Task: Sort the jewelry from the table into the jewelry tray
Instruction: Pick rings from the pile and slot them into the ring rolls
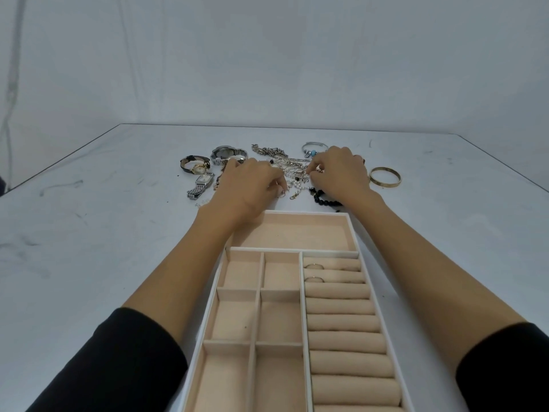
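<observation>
A beige jewelry tray (300, 295) with a white rim lies in front of me, with two rings (314, 266) seated in its far ring rolls. Beyond it a pile of silver chains (292, 168) lies on the table. My left hand (248, 185) is over the pile's left side, its curled fingers pinching a small ring-like piece. At the pile's right side, my right hand (341, 173) pinches a chain with its fingertips. Watches (205, 179) lie to the left, and a black bead bracelet (323, 199) sits under my right wrist.
A gold bangle (385, 177) lies right of my right hand. A silver bracelet with blue beads (314, 148) sits behind the pile. The white table (89, 233) ends at a far edge before a pale backdrop.
</observation>
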A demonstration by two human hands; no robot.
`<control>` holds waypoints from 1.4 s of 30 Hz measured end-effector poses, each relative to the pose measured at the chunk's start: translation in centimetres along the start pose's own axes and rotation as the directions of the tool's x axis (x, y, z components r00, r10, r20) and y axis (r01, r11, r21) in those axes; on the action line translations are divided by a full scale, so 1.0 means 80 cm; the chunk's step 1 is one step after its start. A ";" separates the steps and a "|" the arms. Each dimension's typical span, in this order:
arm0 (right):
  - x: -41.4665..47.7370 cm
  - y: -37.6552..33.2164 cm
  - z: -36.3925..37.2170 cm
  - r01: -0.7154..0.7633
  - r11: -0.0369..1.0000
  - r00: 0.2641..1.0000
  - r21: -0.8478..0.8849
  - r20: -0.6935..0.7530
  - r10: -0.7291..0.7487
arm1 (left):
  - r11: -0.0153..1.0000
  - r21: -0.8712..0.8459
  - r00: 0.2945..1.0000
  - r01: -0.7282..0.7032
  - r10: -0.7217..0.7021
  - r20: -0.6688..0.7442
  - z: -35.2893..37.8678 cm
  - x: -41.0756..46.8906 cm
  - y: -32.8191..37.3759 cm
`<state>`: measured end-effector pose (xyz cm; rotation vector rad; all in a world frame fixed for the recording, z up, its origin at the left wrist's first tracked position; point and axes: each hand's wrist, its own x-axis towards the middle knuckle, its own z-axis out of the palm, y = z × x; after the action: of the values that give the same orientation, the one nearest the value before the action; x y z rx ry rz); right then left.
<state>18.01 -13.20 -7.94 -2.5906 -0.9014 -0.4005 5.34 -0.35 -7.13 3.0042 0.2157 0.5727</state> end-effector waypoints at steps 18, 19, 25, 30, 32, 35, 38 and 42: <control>-0.003 0.010 -0.006 0.023 0.999 0.999 0.049 0.041 -0.025 | 0.994 0.001 0.994 0.110 -0.110 0.000 -0.001 -0.005 -0.007; -0.002 0.010 -0.007 0.021 0.998 0.999 0.053 0.046 -0.023 | 0.995 -0.002 0.994 0.104 -0.104 0.022 -0.002 -0.004 -0.007; 0.006 0.007 -0.008 0.035 0.998 0.989 -0.045 0.142 -0.028 | 0.991 -0.103 0.996 0.091 -0.088 0.036 -0.005 -0.005 -0.009; 0.003 0.005 -0.011 0.005 1.000 0.993 -0.014 0.120 -0.003 | 0.993 -0.081 0.995 0.087 -0.084 0.049 -0.004 -0.001 -0.004; 0.001 0.004 -0.013 -0.011 0.999 0.996 0.038 0.083 0.008 | 0.988 -0.112 0.992 0.106 -0.097 0.077 -0.003 0.000 -0.005; -0.002 0.002 -0.013 -0.017 0.995 1.000 0.093 0.019 0.015 | 0.982 -0.156 0.993 0.107 -0.097 0.074 -0.002 0.000 -0.007; -0.006 -0.002 -0.015 -0.023 0.990 0.999 0.142 -0.042 0.029 | 0.988 -0.141 0.998 0.067 -0.067 0.000 -0.001 0.000 -0.007; -0.008 -0.005 -0.028 -0.057 0.967 0.991 0.248 -0.100 0.084 | 0.980 -0.195 0.993 0.031 -0.053 -0.105 -0.006 -0.002 -0.008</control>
<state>16.97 -14.23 -6.05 -2.3432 -0.7656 -0.3824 4.92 0.29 -6.79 2.7775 0.2160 0.7114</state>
